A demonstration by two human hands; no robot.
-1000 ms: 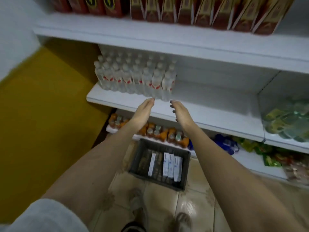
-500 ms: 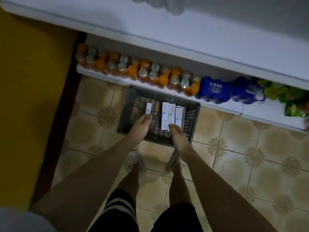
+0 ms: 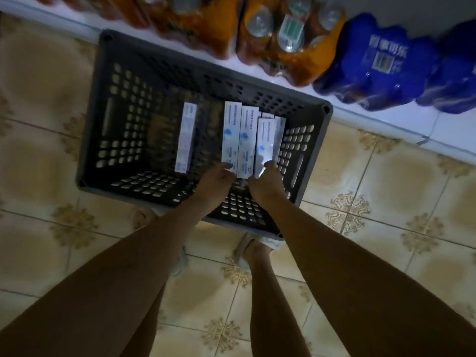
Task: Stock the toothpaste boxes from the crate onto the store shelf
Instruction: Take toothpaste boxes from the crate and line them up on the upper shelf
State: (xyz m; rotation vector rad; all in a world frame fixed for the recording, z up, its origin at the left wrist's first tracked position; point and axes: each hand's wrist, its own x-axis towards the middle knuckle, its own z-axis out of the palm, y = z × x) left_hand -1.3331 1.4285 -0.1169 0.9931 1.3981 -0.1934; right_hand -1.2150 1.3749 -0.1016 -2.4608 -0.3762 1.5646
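The dark grey perforated crate (image 3: 108, 130) stands on the tiled floor (image 3: 38, 176), its far wall just beside the white bottom shelf (image 3: 386, 122). The left half of the crate floor is bare. One toothpaste box (image 3: 186, 137) lies alone near the centre, long axis running away from the person. To its right, across a gap, a group of toothpaste boxes (image 3: 246, 140) lies packed side by side against the right wall, and one of them sits on top of others at the right.

The left hand (image 3: 215, 180) is inside the crate at the near end of the group, fingertips touching the leftmost box of the group; whether the fingers pinch it cannot be told. The right hand (image 3: 266, 181) is just beside it, thumb and fingers at the near end of the uppermost right box; the grip itself is hidden.

Open room: the crate's left half, and the strip between the single box and the group. The crate's near rim lies over the person's feet.

On the shelf, left to right: shrink-wrapped packs of orange drink bottles (image 3: 288, 39), then blue wrapped packs (image 3: 381, 65). The blue pack bears white characters and a barcode label, too blurred to read. Print on the toothpaste boxes, blue on white, is likewise illegible.
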